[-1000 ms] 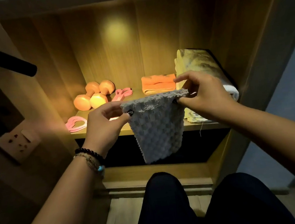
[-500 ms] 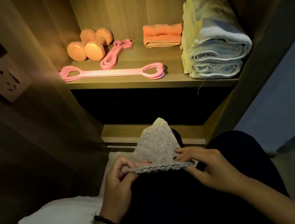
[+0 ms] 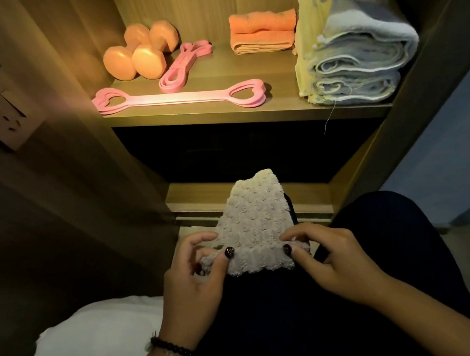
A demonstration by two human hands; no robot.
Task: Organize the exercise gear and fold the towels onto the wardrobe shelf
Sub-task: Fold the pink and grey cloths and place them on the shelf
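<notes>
Seated before the lit wardrobe shelf (image 3: 249, 114), we have lowered the small textured towel (image 3: 258, 222) onto our lap, left hand (image 3: 194, 274) and right hand (image 3: 331, 257) pinching its near edge, folding begun but shelving not yet done.

What you can't make out from the head camera

The tall stack of folded pale grey and yellow towels (image 3: 360, 53) runs off the top edge, so you can't see its top. Your left hand (image 3: 193, 280) and right hand (image 3: 329, 258) cover the near corners of the small cream knobbly cloth (image 3: 255, 222). The dark compartment (image 3: 242, 150) under the lit wooden shelf (image 3: 249, 111) is too dim to read.
</notes>
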